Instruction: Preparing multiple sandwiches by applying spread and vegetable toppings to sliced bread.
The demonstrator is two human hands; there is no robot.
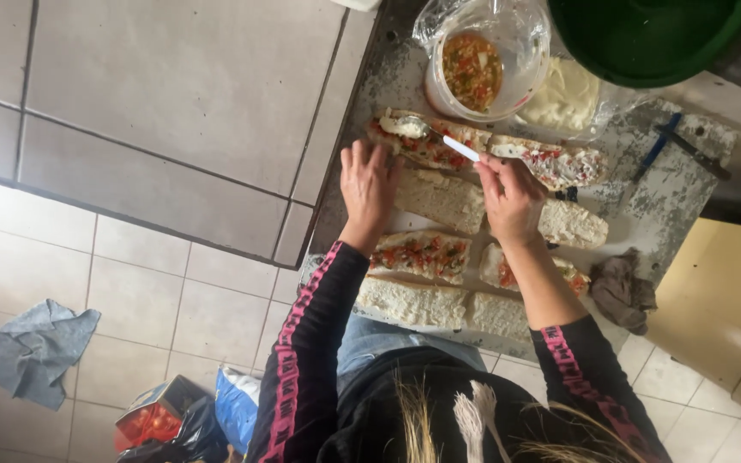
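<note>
On the worn metal counter point(688, 184), split lengths of bread lie in rows, cut side up. Right hand point(510, 199) — fingers curled shut around the white handle of a spoon point(439, 137); the bowl of the spoon carries a white dollop and rests on the far bread half point(426, 141), which already has red chopped topping on it. Left hand point(367, 184) lies flat and spread, gripping nothing, fingertips touching the near edge of that same bread half. Beside it to the right, another topped bread piece point(551, 163). Between the hands, a plain bread half point(441, 200); nearer the body, a topped piece point(422, 255) and an untopped one point(412, 302). Beyond the bread, a clear plastic tub point(482, 60) holds chopped red and green salsa, with a bag of white spread point(566, 99) just beside it and a green bowl point(645, 34) further right. A crumpled brown rag point(621, 291) sits at the counter's right end — a blue cloth point(34, 350) lies on the tiled floor.
</note>
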